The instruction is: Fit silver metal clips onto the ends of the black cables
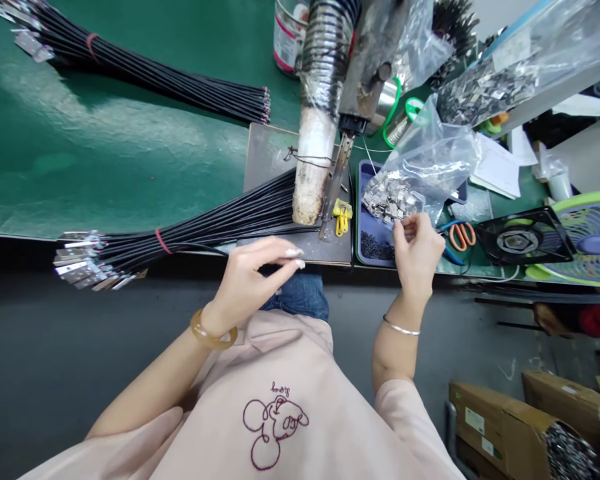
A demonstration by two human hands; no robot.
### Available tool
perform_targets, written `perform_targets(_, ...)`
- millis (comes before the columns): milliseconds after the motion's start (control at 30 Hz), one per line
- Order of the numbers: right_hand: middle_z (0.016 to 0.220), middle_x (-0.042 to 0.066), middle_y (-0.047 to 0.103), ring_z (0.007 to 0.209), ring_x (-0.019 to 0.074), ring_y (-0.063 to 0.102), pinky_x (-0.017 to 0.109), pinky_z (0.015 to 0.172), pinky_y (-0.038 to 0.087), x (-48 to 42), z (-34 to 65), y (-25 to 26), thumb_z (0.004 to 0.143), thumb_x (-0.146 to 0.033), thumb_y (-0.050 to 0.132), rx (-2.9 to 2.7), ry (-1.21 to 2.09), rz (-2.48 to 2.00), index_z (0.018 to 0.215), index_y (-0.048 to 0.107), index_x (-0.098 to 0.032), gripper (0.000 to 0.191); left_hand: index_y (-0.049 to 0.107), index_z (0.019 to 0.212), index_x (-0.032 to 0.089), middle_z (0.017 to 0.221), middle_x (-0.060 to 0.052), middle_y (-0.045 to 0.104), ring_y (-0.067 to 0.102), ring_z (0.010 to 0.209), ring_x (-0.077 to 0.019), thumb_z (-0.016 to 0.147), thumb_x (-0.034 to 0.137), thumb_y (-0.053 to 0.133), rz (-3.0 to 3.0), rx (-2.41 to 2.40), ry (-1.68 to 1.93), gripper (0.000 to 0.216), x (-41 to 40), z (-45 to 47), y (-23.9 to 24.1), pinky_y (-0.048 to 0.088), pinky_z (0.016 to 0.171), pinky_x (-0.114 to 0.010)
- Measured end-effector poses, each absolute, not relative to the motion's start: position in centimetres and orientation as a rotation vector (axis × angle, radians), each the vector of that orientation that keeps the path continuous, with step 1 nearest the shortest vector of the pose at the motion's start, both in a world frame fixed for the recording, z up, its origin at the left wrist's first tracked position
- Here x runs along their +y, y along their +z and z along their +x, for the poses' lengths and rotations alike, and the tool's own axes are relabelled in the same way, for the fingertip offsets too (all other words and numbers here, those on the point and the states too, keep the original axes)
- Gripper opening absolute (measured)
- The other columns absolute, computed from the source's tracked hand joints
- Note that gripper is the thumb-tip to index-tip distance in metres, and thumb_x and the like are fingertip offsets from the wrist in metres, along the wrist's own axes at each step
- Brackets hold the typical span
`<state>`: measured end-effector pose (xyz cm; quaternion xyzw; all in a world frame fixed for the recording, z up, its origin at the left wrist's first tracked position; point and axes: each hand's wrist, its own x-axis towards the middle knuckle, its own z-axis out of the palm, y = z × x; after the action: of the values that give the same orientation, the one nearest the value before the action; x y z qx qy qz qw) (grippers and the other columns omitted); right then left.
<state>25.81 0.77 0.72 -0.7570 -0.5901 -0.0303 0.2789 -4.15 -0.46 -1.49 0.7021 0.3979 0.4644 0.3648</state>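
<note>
Step in hand looks like picking small metal parts (391, 199); these are lying in a clear plastic bag (437, 157) that is resting over a blue tray (359, 223), right of centre in the frame. Right hand (419, 248) is reaching to the bag's near edge, fingers curling and thumb sitting close to the index; whether a part is being pinched, cannot tell. Next move is calling for a fine fingertip grip on one part, keeping clear of loose film. Left hand (255, 275) is hovering at the table edge, lower centre, thumb and index nearly meeting, other fingers folding in; fingertips are showing white, and whether they are holding anything tiny, cannot tell. Black cable bundle (215, 212) is lying just beyond it, centre left, its far ends running under a foil-wrapped duct (314, 143). Soldering iron (341, 167) is pointing down between the hands, beside yellow clips (341, 219).
</note>
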Motion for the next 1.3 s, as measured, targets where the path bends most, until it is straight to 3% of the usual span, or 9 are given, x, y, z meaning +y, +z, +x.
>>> perform_targets(67, 0.075, 0.002, 0.064, 0.069, 0.0218, 0.061, 0.039, 0.075, 0.049, 2.5, 26.3, 0.1, 0.089, -0.025, 0.061, -1.669, -0.123, -2.105, 0.079, 0.051, -0.024, 0.014, 0.076, 0.092, 0.013, 0.097, -0.01, 0.076, 0.069, 0.091, -0.0221, 0.092, 0.015, 0.065, 2.098, 1.144, 1.289, 0.012, 0.9, -3.7, -1.5, 0.057, 0.086, -0.038)
perform_targets(133, 0.08, 0.004, 0.064, 0.073, 0.0225, 0.059, 0.039, 0.075, 0.047, 3.5, 26.2, -0.1, 0.086, -0.022, 0.063, -1.746, -0.128, -2.141, 0.077, 0.05, -0.024, 0.015, 0.076, 0.093, 0.011, 0.095, -0.013, 0.073, 0.064, 0.092, -0.0272, 0.093, 0.015, 0.062, 2.394, 1.225, 1.162, 0.015, 2.2, -3.3, -1.8, 0.054, 0.083, -0.044)
perform_targets(267, 0.082, 0.003, 0.061, 0.075, 0.0204, 0.056, 0.036, 0.075, 0.045, 3.1, 25.7, 0.0, 0.081, -0.019, 0.065, -1.794, -0.072, -2.113, 0.072, 0.051, -0.024, 0.018, 0.073, 0.083, 0.013, 0.084, -0.011, 0.067, 0.055, 0.08, -0.0258, 0.096, 0.016, 0.056, 2.532, 1.252, 1.049, 0.022, 2.9, -2.9, -2.5, 0.051, 0.073, -0.04)
perform_targets(500, 0.079, -0.001, 0.057, 0.067, 0.0145, 0.054, 0.031, 0.068, 0.05, -0.3, 25.0, 0.5, 0.082, -0.022, 0.064, -1.713, 0.021, -1.938, 0.07, 0.053, -0.022, 0.016, 0.064, 0.086, 0.014, 0.086, -0.012, 0.067, 0.055, 0.081, -0.0245, 0.099, 0.007, 0.044, 2.573, 1.119, 1.167, 0.025, 1.2, -2.8, -2.7, 0.051, 0.076, -0.038)
perform_targets(733, 0.091, 0.001, 0.061, 0.072, 0.0125, 0.069, 0.023, 0.055, 0.054, -2.8, 21.3, 2.0, 0.086, -0.025, 0.069, -1.406, 0.237, -1.631, 0.074, 0.055, -0.021, 0.019, 0.066, 0.093, 0.013, 0.08, -0.007, 0.069, 0.061, 0.074, -0.0205, 0.098, 0.015, 0.056, 2.564, 0.966, 1.253, 0.011, 0.5, -2.7, -1.9, 0.052, 0.072, -0.033)
perform_targets(900, 0.084, -0.001, 0.066, 0.064, 0.0104, 0.065, 0.024, 0.055, 0.055, -4.1, 17.6, 1.9, 0.087, -0.02, 0.068, -1.395, 0.356, -1.503, 0.073, 0.055, -0.021, 0.02, 0.068, 0.096, 0.013, 0.072, 0.0, 0.068, 0.059, 0.059, -0.0103, 0.092, 0.009, 0.061, 2.279, 0.877, 1.219, 0.009, -0.1, -1.8, -1.5, 0.044, 0.054, -0.021)
perform_targets(1000, 0.089, 0.0, 0.071, 0.072, 0.0135, 0.072, 0.029, 0.064, 0.06, -4.3, 16.2, 0.9, 0.088, -0.017, 0.068, -1.402, 0.344, -1.388, 0.08, 0.06, -0.022, 0.013, 0.069, 0.094, 0.013, 0.069, 0.003, 0.066, 0.049, 0.051, -0.0063, 0.087, 0.008, 0.066, 1.993, 0.947, 1.205, 0.009, -0.2, -1.5, -1.2, 0.038, 0.048, -0.018)
perform_targets(1133, 0.1, 0.002, 0.075, 0.088, 0.0187, 0.076, 0.038, 0.081, 0.065, -4.2, 15.5, -0.3, 0.088, -0.016, 0.069, -1.473, 0.303, -1.314, 0.088, 0.068, -0.024, 0.008, 0.072, 0.089, 0.014, 0.074, -0.001, 0.071, 0.05, 0.054, -0.0075, 0.091, 0.016, 0.068, 1.835, 0.936, 1.172, 0.005, 0.0, -1.8, -0.7, 0.041, 0.053, -0.02)
perform_targets(1300, 0.102, 0.004, 0.076, 0.095, 0.0188, 0.075, 0.033, 0.078, 0.066, -3.8, 15.5, -0.6, 0.091, -0.02, 0.067, -1.505, 0.564, -1.334, 0.092, 0.074, -0.024, 0.008, 0.068, 0.071, 0.014, 0.063, -0.001, 0.067, 0.058, 0.057, -0.0098, 0.094, 0.016, 0.058, 1.635, 0.917, 0.929, 0.024, 0.3, -2.5, -0.2, 0.044, 0.057, -0.021)
